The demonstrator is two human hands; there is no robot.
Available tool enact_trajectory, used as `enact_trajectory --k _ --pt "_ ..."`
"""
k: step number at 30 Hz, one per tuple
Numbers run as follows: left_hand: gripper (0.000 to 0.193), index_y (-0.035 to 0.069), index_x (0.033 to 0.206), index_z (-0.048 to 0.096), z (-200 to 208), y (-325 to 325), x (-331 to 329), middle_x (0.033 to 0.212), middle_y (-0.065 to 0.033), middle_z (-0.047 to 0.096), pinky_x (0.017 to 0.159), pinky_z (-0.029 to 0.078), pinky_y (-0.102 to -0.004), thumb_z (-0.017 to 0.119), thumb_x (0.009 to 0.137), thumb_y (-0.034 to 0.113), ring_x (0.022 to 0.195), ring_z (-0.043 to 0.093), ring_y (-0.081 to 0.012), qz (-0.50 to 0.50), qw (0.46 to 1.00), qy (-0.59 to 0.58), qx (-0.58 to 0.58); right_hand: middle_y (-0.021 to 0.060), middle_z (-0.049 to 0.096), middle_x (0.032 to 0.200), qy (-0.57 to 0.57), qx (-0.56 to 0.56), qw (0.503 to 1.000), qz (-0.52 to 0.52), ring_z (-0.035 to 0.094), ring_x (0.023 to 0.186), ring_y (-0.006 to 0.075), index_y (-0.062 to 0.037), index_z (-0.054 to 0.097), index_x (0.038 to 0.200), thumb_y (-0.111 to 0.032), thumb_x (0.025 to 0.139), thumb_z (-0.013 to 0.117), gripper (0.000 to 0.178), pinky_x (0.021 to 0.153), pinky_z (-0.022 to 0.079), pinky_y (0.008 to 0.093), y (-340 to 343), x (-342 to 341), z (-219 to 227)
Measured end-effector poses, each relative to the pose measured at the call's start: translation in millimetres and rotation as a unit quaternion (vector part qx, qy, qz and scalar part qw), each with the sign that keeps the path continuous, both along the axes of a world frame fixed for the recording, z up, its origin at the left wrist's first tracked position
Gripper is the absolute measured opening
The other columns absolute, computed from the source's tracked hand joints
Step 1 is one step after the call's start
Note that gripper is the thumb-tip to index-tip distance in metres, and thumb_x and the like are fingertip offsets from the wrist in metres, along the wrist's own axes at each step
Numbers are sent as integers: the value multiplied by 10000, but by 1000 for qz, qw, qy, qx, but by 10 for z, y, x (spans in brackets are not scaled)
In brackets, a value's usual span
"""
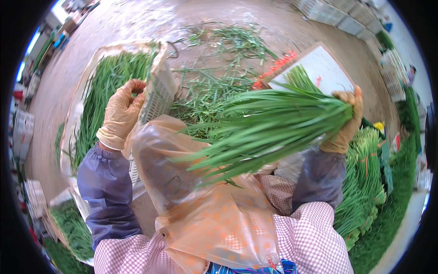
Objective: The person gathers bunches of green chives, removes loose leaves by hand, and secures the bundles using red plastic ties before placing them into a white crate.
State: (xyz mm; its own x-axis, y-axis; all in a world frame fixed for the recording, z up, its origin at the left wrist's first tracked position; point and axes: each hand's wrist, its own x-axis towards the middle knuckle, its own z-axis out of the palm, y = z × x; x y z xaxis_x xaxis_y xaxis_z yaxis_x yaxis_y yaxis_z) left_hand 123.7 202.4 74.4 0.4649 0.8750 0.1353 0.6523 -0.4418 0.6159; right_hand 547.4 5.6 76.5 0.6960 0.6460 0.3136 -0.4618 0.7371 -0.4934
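Observation:
My right hand (346, 121), in a tan rubber glove, grips a bunch of Chinese chives (273, 121) by its stem end. The long green leaves fan out to the left over my lap and are slightly blurred. My left hand (121, 112), gloved alike, is at the right rim of a white plastic crate (155, 98), fingers curled and pinched together. What they pinch, if anything, is too small to tell. Loose chives (107, 77) fill that crate. Behind the bunch in my right hand, more cut stems (301, 80) lie on a white board (321, 64).
Red ties (278, 68) lie along the board's left edge. Scattered leaves (205, 98) cover the floor ahead. Bundled chives (365, 160) are stacked at my right. A translucent orange apron (219, 214) covers my lap. Stacked crates (328, 13) stand far right; a person (411, 75) is beyond.

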Motion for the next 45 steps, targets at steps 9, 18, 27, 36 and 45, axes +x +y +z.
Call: enact_trajectory --k 9,18,27,36,45 --pt "121 52 922 697 86 -966 32 760 21 634 551 388 -174 627 912 150 616 511 -28 86 890 -369 -254 6 539 771 -33 16 997 67 518 766 128 -7 562 1121 -138 933 580 230 829 469 290 -59 120 -144" --pt "142 1 897 683 -166 -1189 426 718 15 603 588 437 -223 654 887 140 661 519 -48 28 891 -332 -307 -6 530 773 -28 2 997 69 512 775 113 -18 575 1063 -154 934 583 188 833 471 271 -14 -78 -130" --pt "248 16 1027 616 -393 -1161 654 811 34 584 629 435 -198 723 844 144 716 510 -29 -2 920 -230 -316 -10 526 771 -18 -3 994 111 502 759 113 -38 565 972 -181 957 556 144 832 447 282 11 -34 -169" --pt "242 42 989 586 -497 -1092 717 761 17 535 574 432 -218 727 794 64 636 507 -61 -11 985 -147 -91 -3 538 760 1 1 989 145 513 756 119 -27 593 1014 -175 938 588 167 827 442 284 33 -73 -160" --pt "348 20 1144 572 -446 -1138 669 921 8 603 635 443 -187 677 812 21 700 499 -28 -30 910 -269 -314 4 545 773 24 -5 986 162 508 769 130 -11 614 1055 -161 905 631 212 818 440 274 36 -12 -214"
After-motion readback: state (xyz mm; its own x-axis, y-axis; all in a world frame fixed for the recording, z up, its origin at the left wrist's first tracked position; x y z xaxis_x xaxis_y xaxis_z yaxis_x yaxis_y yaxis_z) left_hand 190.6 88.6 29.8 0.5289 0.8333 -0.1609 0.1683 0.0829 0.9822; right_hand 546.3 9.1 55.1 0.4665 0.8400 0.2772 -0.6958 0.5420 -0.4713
